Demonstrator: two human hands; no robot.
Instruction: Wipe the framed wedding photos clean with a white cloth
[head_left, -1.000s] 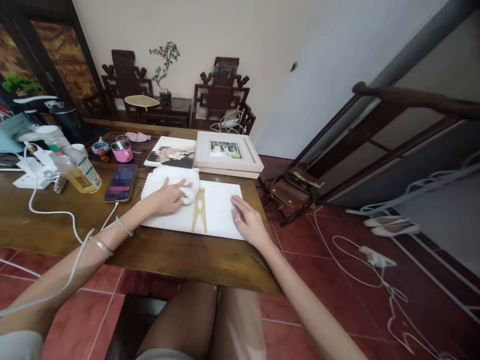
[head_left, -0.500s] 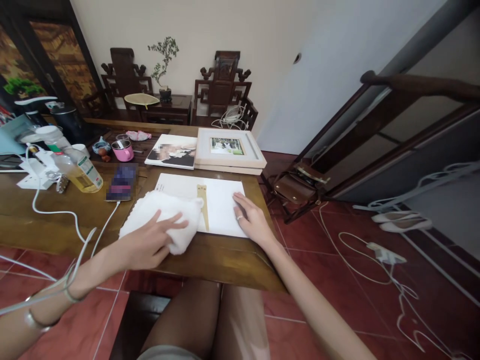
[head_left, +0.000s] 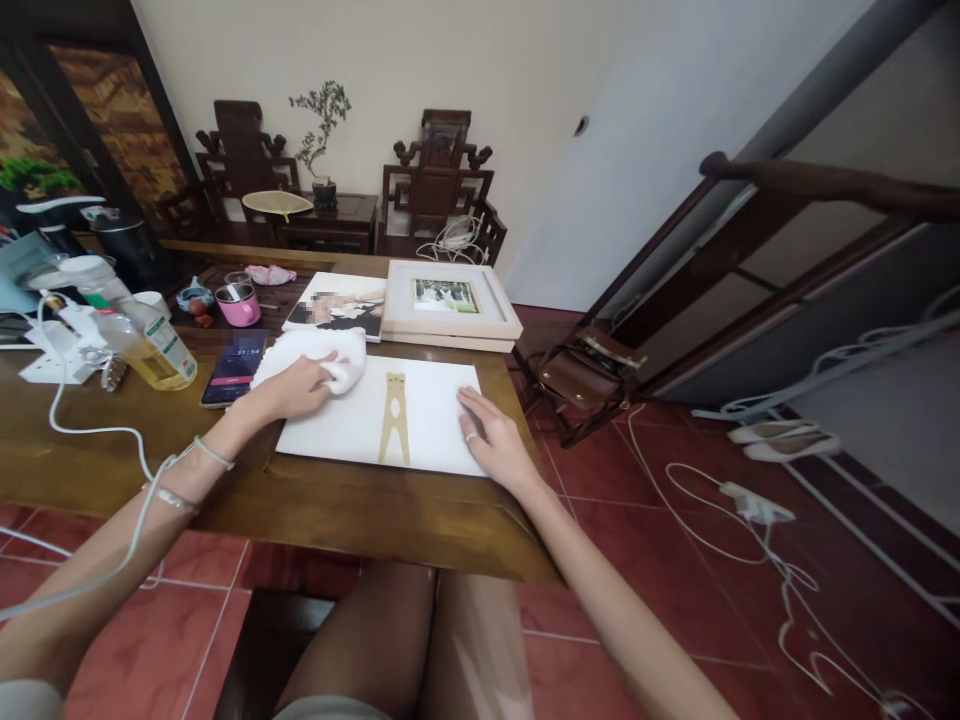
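A white panel (head_left: 435, 415) with a tan, long-legged animal figure (head_left: 395, 400) on it lies flat on the wooden table. My left hand (head_left: 304, 385) is closed on a fluffy white cloth (head_left: 315, 350), pressed against the panel's upper left part. The cloth hides that corner and reaches toward the phone. My right hand (head_left: 495, 435), wearing a ring, rests with fingers stretched out on the panel's right edge.
Behind the panel lie a photo panel (head_left: 307, 300) and stacked pale frames (head_left: 495, 310). At the left are a phone (head_left: 229, 375), an oil-coloured bottle (head_left: 161, 350), a pink cup (head_left: 238, 305) and a white cable (head_left: 105, 428). A brown bag (head_left: 581, 378) sits on a chair at right.
My left hand has moved the cloth up and away from me, uncovering the panel's lower left and the whole animal figure. My right hand stays at the right edge. The view shifted slightly.
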